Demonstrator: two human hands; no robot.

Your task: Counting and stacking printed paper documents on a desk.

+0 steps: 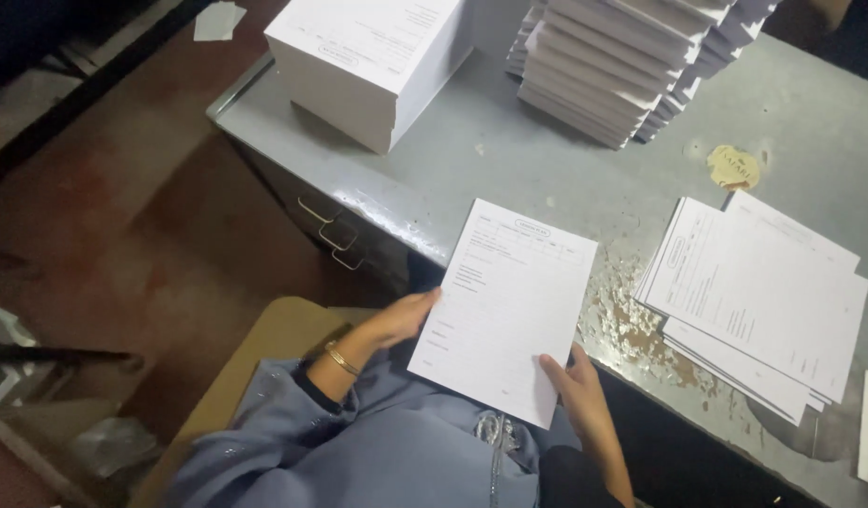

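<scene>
A printed sheet [504, 310] is gripped at its lower edges by the left hand [403, 320] and right hand [573, 381] over the desk [509, 160] edge, a fanned pile [754, 301] already laid aside, tall stacks [631, 61] judged unhandled.

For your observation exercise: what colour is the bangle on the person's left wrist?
Gold; the bangle shows best in the head view.

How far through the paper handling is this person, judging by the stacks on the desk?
Done, apparently: a fanned pile of printed sheets lies on the grey desk. In hand: both the left hand and right hand hold a small stack of forms at the desk edge. Left, seemingly: a thick block of sheets and tall staggered bundles sit untouched.
</scene>
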